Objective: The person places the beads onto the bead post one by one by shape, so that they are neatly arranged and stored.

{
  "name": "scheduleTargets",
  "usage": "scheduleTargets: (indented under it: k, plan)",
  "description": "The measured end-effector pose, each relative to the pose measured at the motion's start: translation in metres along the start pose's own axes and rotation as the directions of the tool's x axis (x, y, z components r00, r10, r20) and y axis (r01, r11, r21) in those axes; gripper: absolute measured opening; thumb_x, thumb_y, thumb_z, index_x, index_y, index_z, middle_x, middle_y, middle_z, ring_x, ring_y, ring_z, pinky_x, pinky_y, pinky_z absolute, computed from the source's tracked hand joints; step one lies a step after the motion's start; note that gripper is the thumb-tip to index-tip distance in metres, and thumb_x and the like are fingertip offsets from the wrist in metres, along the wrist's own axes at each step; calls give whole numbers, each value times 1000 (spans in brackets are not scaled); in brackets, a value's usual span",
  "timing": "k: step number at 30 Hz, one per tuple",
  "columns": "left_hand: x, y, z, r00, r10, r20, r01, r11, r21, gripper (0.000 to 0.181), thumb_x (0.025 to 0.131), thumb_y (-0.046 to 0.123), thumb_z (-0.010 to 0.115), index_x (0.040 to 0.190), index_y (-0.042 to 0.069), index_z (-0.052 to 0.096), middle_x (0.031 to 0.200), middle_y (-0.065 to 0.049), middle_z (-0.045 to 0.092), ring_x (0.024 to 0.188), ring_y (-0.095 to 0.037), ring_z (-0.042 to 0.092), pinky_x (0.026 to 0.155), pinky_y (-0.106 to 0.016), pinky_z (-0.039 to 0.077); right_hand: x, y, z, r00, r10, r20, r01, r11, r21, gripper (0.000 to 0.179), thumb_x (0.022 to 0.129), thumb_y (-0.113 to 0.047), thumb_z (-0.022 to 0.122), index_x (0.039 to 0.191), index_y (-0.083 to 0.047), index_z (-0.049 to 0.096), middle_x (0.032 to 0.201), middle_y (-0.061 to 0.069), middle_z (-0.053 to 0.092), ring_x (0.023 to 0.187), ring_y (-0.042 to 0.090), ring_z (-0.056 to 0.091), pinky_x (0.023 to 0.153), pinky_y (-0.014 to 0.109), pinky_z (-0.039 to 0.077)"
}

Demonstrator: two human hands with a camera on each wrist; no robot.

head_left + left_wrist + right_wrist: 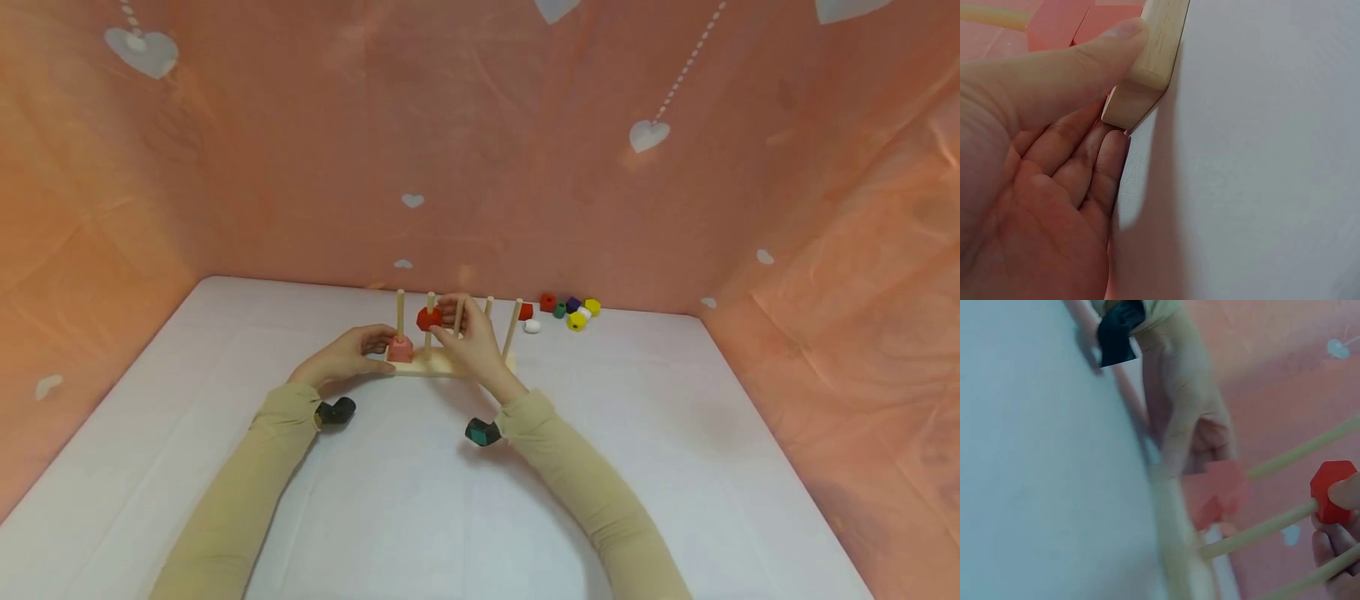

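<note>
A wooden peg stand (431,367) with several upright pegs rests on the white table. My left hand (347,351) grips its left end, the thumb (1100,53) over the edge of the base and the fingers around the end. Pink pieces (401,350) sit low on the leftmost peg. My right hand (477,340) pinches a red faceted bead (1329,490), which is threaded on the upper part of the second peg (1266,530), apart from the base. The right fingers are partly hidden behind the pegs in the head view.
Behind the stand to the right lie a red bead (526,312), a white bead (532,327), another red piece (548,302), a green one (559,310) and yellow ones (576,322). A pink cloth (480,167) with hearts hangs around the table (390,500).
</note>
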State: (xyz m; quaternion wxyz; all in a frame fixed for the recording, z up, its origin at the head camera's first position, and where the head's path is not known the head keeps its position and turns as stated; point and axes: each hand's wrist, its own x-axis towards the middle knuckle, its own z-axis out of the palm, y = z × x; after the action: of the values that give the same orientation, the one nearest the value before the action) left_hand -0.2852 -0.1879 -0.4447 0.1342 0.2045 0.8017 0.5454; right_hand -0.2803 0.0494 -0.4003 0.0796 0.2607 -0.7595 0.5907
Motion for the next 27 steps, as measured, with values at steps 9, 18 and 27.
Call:
scheduleTargets:
  k: [9,18,27]
  plan:
    - [-1,3,1,1000,-16,1,16,1000,-8,60,81,3,75,133,-3,46,133,-21,50,127,-37,42,107,-50,31,-12,23,7,992,118,36,-119,992,29,30,87,4,65,116,1,54,109,14,60,100,23,60,87,31,50]
    - [-1,0,0,1000,-27,2,27,999,16,63,81,7,76,135,-3,44,134,-21,50,126,-37,43,107,-50,30,-22,32,13,974,221,41,-219,974,-57,27,83,9,65,109,3,58,101,15,62,95,24,58,81,29,50]
    - [0,0,1,1000,-6,1,6,999,37,61,82,5,74,135,-4,44,133,-22,50,126,-38,43,107,-51,31,-23,27,9,951,297,88,-286,951,-118,31,87,7,60,117,0,55,113,10,60,107,22,57,90,30,48]
